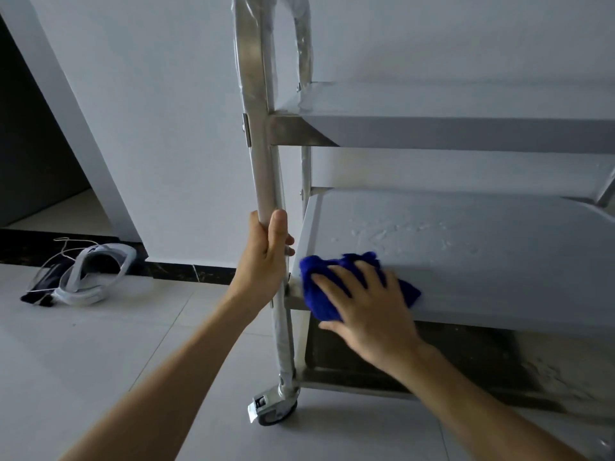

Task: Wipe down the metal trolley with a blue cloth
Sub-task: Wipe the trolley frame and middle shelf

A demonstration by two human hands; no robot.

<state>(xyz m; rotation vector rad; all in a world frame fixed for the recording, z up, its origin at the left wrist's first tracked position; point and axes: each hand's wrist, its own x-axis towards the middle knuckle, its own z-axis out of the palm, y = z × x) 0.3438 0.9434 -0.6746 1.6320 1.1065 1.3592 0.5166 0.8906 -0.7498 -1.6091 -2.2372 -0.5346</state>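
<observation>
1. Nearest the camera, two bare forearms are seen reaching forward over a pale tiled floor [100, 344].
2. The right hand [369, 311] is laid flat, fingers spread, on a crumpled deep-blue cloth [321, 296], which is pressed against the front left corner of the middle shelf [466, 261] of the silver metal trolley [432, 128].
3. The left hand [266, 257] is wrapped around the trolley's front left upright tube [258, 144], thumb up along the tube, at about the height of the middle shelf; the frame appears to be steadied by it.
4. A grey castor wheel [278, 409] is seen at the foot of that upright, resting on the floor.
5. The step in hand is judged to be the wiping of the middle shelf, begun at its near corner; pale speckled marks are visible further back on the shelf surface.
6. For the next move, the cloth would need to be swept rightward and towards the back across the shelf under steady downward pressure, while the upright is held so the trolley does not roll.
7. The top shelf [466, 101] and the darker bottom shelf [432, 361] seem yet to be addressed.
8. Farther off, beside the white wall [166, 128], a white headset-like object with a cable [90, 277] is left on the floor.
</observation>
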